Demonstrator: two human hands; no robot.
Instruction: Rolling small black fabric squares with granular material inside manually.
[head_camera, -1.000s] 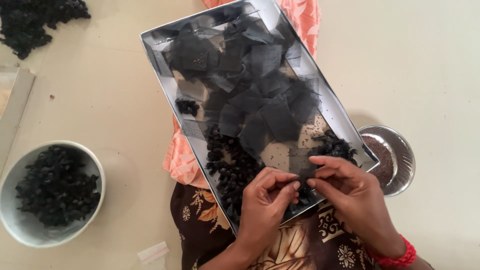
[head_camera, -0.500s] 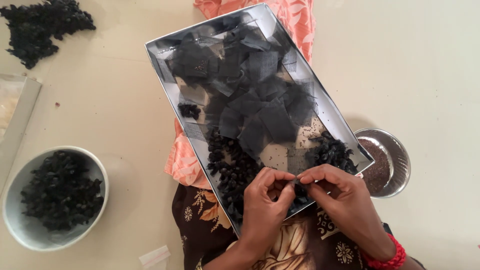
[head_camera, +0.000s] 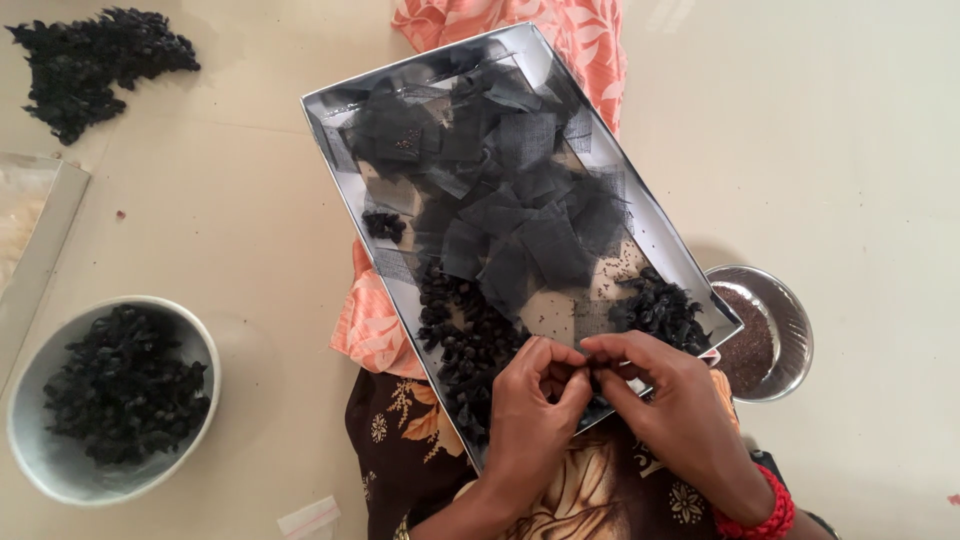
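A shallow grey cardboard tray (head_camera: 655, 225) rests on my lap, tilted, over an orange patterned cloth (head_camera: 375, 325). Several squares of black net fabric (head_camera: 510, 215) lie spread in it. Small black bundles are heaped at its near left (head_camera: 465, 340) and near right (head_camera: 660, 310). My left hand (head_camera: 535, 415) and my right hand (head_camera: 670, 405) meet over the tray's near edge. Their fingertips pinch a small black bundle (head_camera: 592, 367) between them. A red bangle circles my right wrist.
A white bowl (head_camera: 30, 430) full of black bundles stands on the floor at the left. A steel bowl (head_camera: 785, 315) of dark seeds sits right of the tray. A black heap (head_camera: 95, 65) lies at the far left. A flat box edge (head_camera: 45, 250) shows at the left.
My hands have closed together, fingertips now touching on the small bundle. The view has shifted slightly; the tray stays in place.
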